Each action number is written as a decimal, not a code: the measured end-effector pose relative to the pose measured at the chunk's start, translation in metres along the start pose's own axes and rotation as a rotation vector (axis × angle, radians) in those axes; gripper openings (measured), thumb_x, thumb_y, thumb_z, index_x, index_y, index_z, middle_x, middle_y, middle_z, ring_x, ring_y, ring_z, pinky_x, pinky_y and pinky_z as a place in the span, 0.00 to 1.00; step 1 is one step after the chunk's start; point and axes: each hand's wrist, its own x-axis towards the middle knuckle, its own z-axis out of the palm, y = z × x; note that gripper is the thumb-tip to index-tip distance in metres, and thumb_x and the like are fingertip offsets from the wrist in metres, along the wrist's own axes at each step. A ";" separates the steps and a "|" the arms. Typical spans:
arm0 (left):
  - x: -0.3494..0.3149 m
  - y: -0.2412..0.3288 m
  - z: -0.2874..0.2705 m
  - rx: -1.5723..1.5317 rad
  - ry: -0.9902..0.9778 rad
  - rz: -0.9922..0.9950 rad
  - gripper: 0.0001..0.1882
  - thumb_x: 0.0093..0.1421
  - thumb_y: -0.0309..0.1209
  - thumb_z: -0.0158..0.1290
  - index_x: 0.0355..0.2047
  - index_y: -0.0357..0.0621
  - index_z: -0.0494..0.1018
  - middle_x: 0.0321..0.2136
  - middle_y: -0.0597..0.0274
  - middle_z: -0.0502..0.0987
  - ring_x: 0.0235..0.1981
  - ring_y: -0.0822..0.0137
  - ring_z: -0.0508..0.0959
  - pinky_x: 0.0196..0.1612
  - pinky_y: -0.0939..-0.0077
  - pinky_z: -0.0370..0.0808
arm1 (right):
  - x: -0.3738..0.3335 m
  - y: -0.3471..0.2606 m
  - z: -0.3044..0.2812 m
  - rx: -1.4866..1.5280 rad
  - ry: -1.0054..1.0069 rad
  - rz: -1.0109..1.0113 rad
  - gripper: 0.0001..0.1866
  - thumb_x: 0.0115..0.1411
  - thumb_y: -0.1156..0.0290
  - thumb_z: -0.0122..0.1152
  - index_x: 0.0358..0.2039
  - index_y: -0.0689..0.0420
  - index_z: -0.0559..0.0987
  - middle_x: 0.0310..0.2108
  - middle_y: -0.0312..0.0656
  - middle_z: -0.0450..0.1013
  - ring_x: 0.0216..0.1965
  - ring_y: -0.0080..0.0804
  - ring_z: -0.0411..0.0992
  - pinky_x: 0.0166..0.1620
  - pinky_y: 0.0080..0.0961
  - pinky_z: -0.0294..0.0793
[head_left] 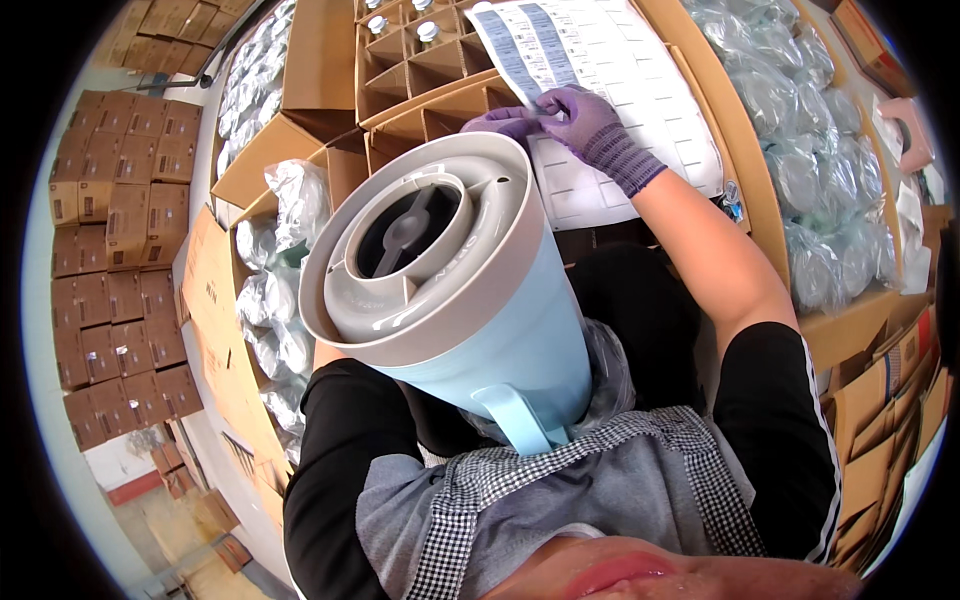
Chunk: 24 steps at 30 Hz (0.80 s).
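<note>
A large light blue mug (pixel 510 330) with a side handle and a grey lid (pixel 440 290) stands tilted at my lap, its top toward the upper left. Beyond it, a white label sheet (pixel 620 110) lies over a cardboard box, with blue and white printed labels at its far left and bare backing elsewhere. My right hand (pixel 590 125), in a purple knit glove, pinches at the sheet's left edge. My left hand (pixel 505 122), gloved alike, meets its fingertips there, partly hidden behind the lid. Whatever sits between the fingers is too small to make out.
A divided carton (pixel 410 75) with several white-capped bottles stands ahead. Plastic-wrapped items fill boxes at the left (pixel 275 290) and right (pixel 815 170). Stacked brown cartons (pixel 120 270) line the far left. Flattened cardboard (pixel 880 430) leans at the right.
</note>
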 end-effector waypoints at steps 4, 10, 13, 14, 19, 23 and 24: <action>-0.006 -0.004 -0.006 -0.033 -0.004 0.103 0.13 0.61 0.23 0.57 0.46 0.36 0.79 0.41 0.59 0.84 0.40 0.67 0.83 0.49 0.73 0.80 | -0.006 -0.011 0.003 -0.098 0.095 -0.197 0.15 0.59 0.62 0.71 0.43 0.57 0.84 0.40 0.41 0.79 0.39 0.34 0.78 0.46 0.30 0.78; -0.004 -0.007 -0.007 0.005 0.047 0.229 0.12 0.58 0.21 0.59 0.43 0.35 0.80 0.38 0.57 0.84 0.40 0.67 0.83 0.49 0.75 0.79 | -0.001 -0.032 0.000 -0.067 0.079 -0.070 0.12 0.59 0.64 0.71 0.38 0.57 0.84 0.36 0.42 0.78 0.38 0.35 0.78 0.46 0.31 0.79; 0.007 -0.012 -0.017 0.172 0.123 0.264 0.11 0.58 0.21 0.61 0.43 0.36 0.81 0.38 0.58 0.84 0.39 0.69 0.83 0.49 0.77 0.78 | 0.006 -0.033 -0.004 -0.083 0.016 -0.080 0.12 0.58 0.63 0.70 0.36 0.58 0.84 0.35 0.42 0.79 0.38 0.35 0.79 0.46 0.32 0.78; 0.011 -0.013 -0.022 0.223 0.147 0.275 0.12 0.58 0.21 0.61 0.43 0.37 0.81 0.38 0.59 0.84 0.39 0.69 0.83 0.49 0.77 0.77 | 0.010 -0.030 -0.005 -0.017 -0.011 -0.078 0.12 0.58 0.62 0.70 0.34 0.58 0.84 0.34 0.43 0.80 0.37 0.38 0.79 0.46 0.33 0.78; 0.011 -0.013 -0.015 0.344 0.179 0.303 0.15 0.58 0.21 0.60 0.47 0.37 0.81 0.40 0.61 0.85 0.41 0.70 0.82 0.51 0.77 0.76 | 0.031 -0.015 -0.017 0.029 -0.202 0.095 0.10 0.60 0.67 0.69 0.39 0.59 0.85 0.37 0.38 0.80 0.38 0.26 0.79 0.48 0.24 0.79; 0.009 -0.010 -0.019 0.297 0.132 0.261 0.18 0.57 0.21 0.60 0.49 0.37 0.80 0.42 0.60 0.84 0.42 0.70 0.82 0.52 0.77 0.76 | 0.027 -0.021 -0.018 0.071 -0.187 0.089 0.11 0.59 0.66 0.69 0.39 0.59 0.85 0.35 0.38 0.81 0.36 0.25 0.78 0.46 0.24 0.79; 0.008 -0.008 -0.017 0.309 0.139 0.247 0.18 0.57 0.21 0.60 0.50 0.37 0.80 0.42 0.60 0.84 0.43 0.70 0.82 0.52 0.77 0.76 | 0.023 -0.017 -0.014 0.063 -0.154 0.018 0.11 0.59 0.66 0.70 0.39 0.59 0.85 0.34 0.38 0.81 0.36 0.25 0.78 0.45 0.23 0.78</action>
